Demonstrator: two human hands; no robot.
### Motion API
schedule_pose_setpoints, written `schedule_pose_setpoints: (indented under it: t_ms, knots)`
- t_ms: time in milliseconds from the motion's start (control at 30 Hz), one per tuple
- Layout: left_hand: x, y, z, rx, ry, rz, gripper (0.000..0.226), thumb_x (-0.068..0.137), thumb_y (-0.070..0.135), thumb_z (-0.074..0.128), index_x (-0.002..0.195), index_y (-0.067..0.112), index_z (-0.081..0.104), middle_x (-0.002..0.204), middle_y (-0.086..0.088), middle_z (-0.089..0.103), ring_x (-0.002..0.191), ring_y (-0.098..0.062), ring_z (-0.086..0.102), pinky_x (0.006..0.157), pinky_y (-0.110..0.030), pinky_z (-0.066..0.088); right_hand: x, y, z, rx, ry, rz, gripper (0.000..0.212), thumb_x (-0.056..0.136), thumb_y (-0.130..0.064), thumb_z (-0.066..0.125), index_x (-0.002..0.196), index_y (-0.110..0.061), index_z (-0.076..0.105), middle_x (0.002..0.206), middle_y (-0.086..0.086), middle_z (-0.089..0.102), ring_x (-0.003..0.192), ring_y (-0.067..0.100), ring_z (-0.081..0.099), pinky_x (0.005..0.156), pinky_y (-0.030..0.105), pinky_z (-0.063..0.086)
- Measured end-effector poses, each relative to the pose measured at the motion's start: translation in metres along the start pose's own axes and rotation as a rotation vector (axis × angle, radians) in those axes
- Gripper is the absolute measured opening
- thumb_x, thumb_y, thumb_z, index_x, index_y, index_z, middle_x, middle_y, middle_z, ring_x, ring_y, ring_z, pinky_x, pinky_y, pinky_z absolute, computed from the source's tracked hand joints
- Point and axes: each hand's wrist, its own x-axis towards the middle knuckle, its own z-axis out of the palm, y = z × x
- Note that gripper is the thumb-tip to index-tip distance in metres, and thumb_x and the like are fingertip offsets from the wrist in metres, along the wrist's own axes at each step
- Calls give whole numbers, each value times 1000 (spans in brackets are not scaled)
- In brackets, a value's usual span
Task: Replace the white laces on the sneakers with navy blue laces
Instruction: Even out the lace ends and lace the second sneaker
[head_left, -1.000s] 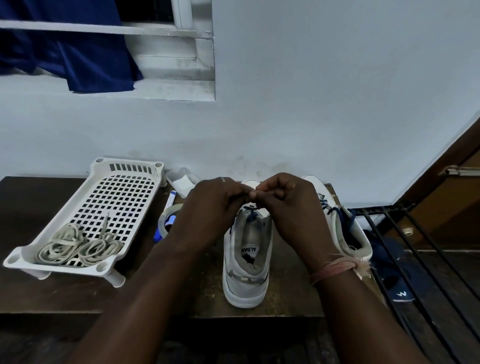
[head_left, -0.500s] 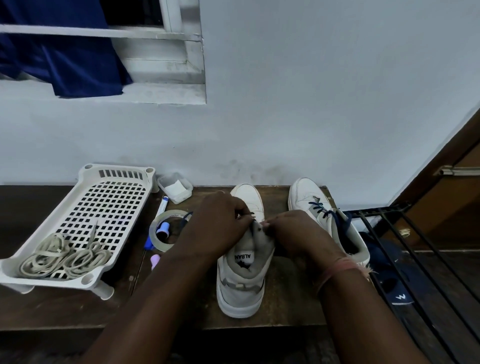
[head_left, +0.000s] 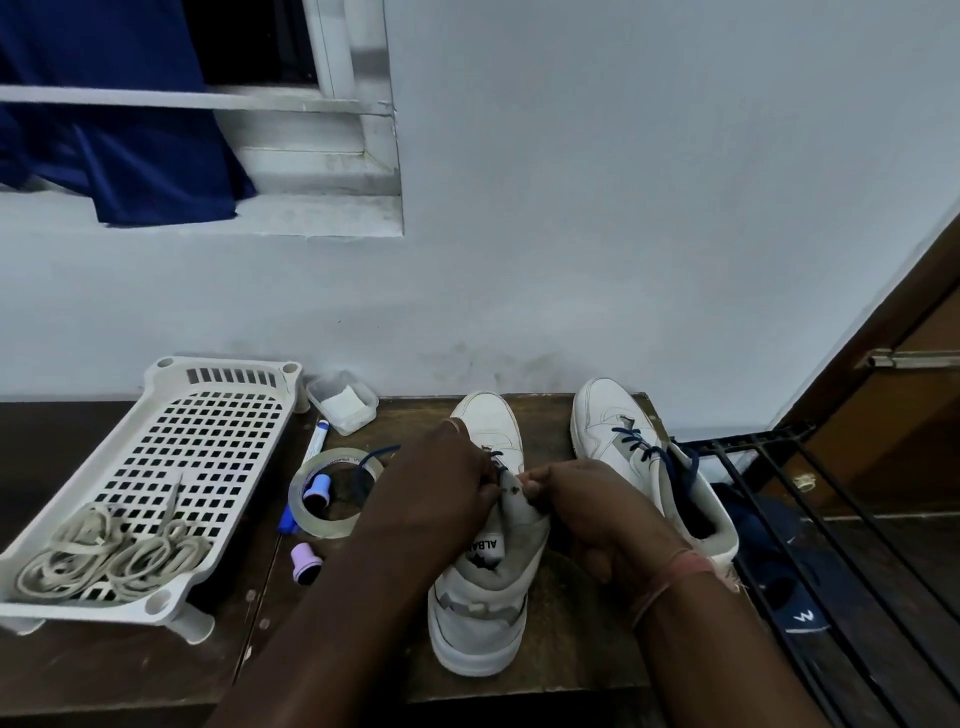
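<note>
Two white sneakers stand toe-to-wall on the wooden table (head_left: 156, 670). The near sneaker (head_left: 480, 618) is under both hands. My left hand (head_left: 441, 488) and my right hand (head_left: 587, 504) meet over its tongue, fingers curled, pinching the upper by an eyelet where a navy lace (head_left: 371, 460) enters. The loose end of that lace trails left over a tape roll. The other sneaker (head_left: 623, 431) at the right carries a navy lace (head_left: 636, 447) threaded through it. The removed white laces (head_left: 104, 561) lie coiled in a white perforated tray (head_left: 218, 374).
A clear tape roll (head_left: 317, 525), a blue marker (head_left: 316, 441), two small purple caps (head_left: 302, 564) and a small plastic box (head_left: 343, 402) lie between tray and sneakers. A black metal rack (head_left: 831, 545) stands right of the table, dark footwear under it. The wall is right behind.
Both hands have come down from above the near sneaker to its tongue. The view has tilted so the table sits lower in frame.
</note>
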Motion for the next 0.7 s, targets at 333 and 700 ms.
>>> schedule_pose_setpoints:
  t_ms: [333,700]
  knots:
    - [0,-3,3,-29,5,-63,26,94,44,58,109,37,78,98,3,57,97,-13,55,77,-27,37,-2,2,3,26,61,10,27,92,-18,69,68,-11,79,77,14,76,78,31,73,80,46,60]
    - [-4,-4,0,-59,18,-106,22,94,42,60,106,37,78,103,5,61,101,-11,55,84,-28,46,12,15,6,95,-18,67,35,88,1,55,83,-23,81,102,13,77,105,28,71,101,50,54]
